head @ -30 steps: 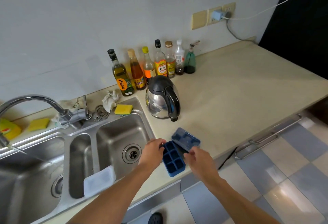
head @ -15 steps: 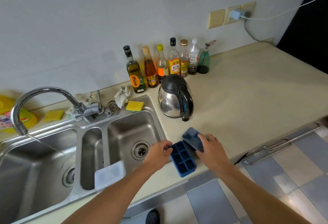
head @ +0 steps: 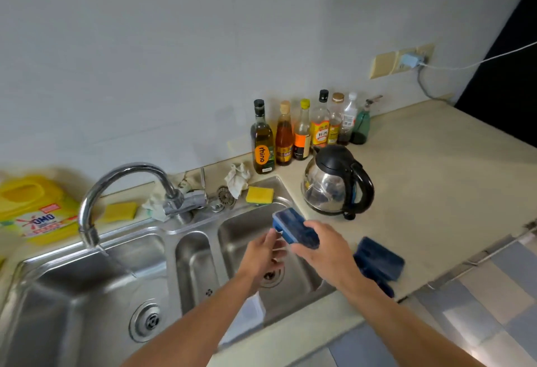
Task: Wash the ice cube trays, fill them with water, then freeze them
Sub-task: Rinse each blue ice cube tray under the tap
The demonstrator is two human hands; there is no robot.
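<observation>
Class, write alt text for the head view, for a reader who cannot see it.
The right hand grips a blue ice cube tray over the right sink basin, the left hand beside it. A second blue tray lies on the counter near a kettle.

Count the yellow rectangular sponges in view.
2. One yellow rectangular sponge lies on the steel sink's back rim, beside the crumpled white cloth. The other lies left of the chrome tap's base. Others could be hidden under the arms.
</observation>
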